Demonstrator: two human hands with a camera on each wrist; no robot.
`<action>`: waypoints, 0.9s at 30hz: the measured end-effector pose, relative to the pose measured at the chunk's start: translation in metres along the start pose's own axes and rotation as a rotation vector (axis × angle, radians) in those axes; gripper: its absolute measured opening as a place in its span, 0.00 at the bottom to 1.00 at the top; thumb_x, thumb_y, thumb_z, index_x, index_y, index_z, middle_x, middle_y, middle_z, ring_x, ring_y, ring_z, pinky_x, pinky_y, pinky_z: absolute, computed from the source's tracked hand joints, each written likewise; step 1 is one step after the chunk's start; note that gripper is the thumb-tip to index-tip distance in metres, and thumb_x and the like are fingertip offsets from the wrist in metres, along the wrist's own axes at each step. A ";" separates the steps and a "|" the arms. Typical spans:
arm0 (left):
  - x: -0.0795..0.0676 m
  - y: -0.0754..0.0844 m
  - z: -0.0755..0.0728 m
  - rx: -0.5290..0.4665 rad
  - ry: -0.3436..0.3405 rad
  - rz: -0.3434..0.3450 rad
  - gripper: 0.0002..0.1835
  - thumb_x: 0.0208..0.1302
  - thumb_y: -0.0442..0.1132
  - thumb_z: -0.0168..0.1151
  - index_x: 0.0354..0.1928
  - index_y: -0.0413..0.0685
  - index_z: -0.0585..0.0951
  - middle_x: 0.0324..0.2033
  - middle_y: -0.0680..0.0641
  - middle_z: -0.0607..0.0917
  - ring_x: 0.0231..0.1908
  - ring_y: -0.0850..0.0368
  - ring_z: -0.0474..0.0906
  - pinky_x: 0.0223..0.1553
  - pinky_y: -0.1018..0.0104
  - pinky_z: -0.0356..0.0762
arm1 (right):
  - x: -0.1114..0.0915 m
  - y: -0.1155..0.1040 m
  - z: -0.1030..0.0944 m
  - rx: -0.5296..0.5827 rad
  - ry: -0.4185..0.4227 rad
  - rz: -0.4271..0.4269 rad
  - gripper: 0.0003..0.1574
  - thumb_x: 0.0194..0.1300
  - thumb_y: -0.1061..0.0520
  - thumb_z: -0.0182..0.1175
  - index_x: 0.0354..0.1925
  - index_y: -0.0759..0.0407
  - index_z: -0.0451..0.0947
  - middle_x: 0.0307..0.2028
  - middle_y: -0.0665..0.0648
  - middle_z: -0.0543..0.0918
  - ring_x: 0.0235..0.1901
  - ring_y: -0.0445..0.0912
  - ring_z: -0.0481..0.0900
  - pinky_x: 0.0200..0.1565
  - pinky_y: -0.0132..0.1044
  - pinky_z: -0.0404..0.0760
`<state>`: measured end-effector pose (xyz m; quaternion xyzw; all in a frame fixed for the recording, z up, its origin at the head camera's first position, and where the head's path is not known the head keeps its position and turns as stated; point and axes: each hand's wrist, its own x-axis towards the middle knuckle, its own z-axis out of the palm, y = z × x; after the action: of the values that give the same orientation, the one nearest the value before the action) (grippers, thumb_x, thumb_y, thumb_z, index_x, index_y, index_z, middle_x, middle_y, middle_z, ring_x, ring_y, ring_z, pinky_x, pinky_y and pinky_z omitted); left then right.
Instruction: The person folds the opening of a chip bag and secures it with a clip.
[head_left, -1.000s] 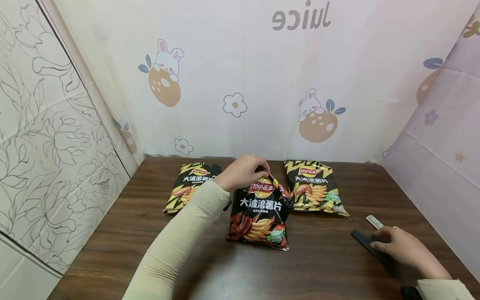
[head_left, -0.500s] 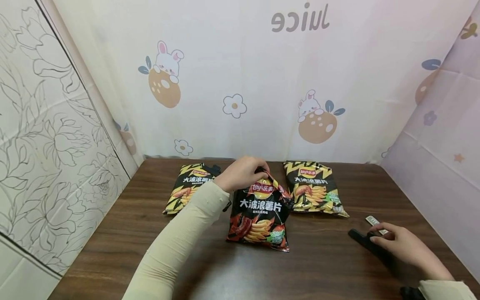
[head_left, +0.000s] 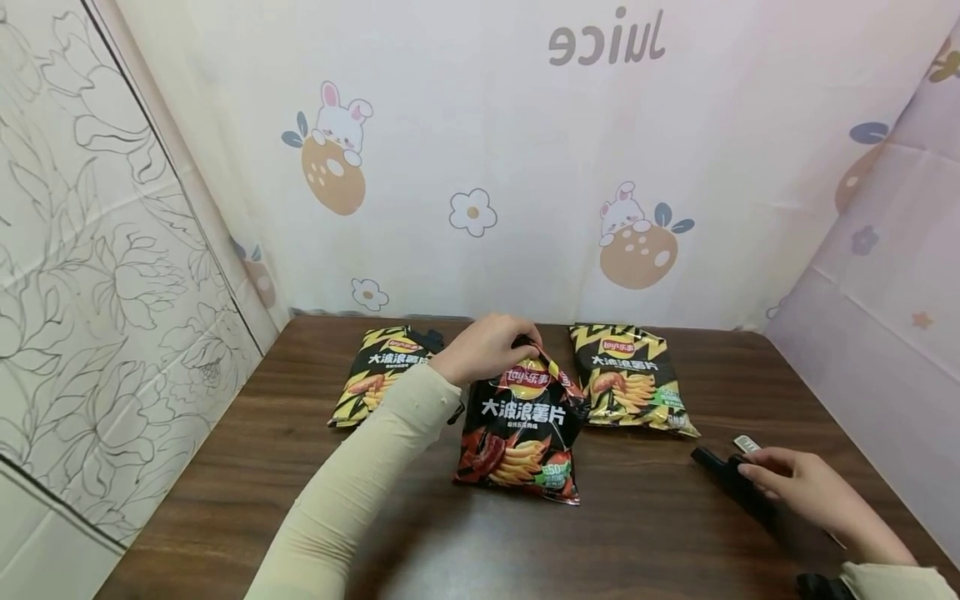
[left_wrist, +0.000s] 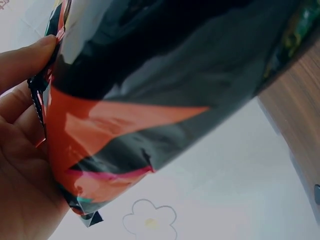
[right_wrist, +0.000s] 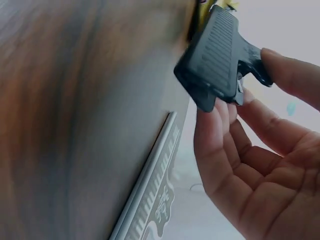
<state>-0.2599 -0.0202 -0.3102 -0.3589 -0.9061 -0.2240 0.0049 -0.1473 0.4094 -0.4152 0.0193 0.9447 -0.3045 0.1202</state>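
Note:
My left hand (head_left: 487,348) pinches the folded top of a black-and-red bag of potato chips (head_left: 517,437), which stands upright on the table. From the left wrist view, the thumb (left_wrist: 30,60) presses on the bag's crimped edge, and the bag's dark side fills most of the picture. Toward the right, my right hand (head_left: 813,492) holds a long black bag clip (head_left: 727,479) by its handles. Close up, that ribbed clip (right_wrist: 212,55) sits between thumb and fingers, raised off the table. Beside it lies a pale clip (head_left: 746,445), partly covered by the right hand.
Two yellow-and-black chip bags lie at the back: one on the left (head_left: 375,367), partly behind my left arm, and one on the right (head_left: 630,379). A black piece (head_left: 430,339) shows by the left bag's top. A curtain (head_left: 480,150) hangs behind the wooden table (head_left: 622,533).
My right hand has raised the black clip from the table and shifted it slightly left. The left hand and the red bag stay in place.

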 end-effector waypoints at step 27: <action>0.001 -0.001 0.000 -0.004 -0.001 0.009 0.10 0.72 0.44 0.57 0.47 0.51 0.85 0.41 0.52 0.87 0.26 0.63 0.73 0.34 0.68 0.70 | 0.018 -0.091 0.009 0.149 0.301 -0.296 0.29 0.74 0.45 0.53 0.61 0.64 0.74 0.41 0.49 0.84 0.35 0.26 0.78 0.32 0.29 0.81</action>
<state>-0.2613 -0.0201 -0.3106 -0.3630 -0.9040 -0.2257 0.0049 -0.1732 0.3293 -0.3747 -0.0656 0.9193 -0.3817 -0.0698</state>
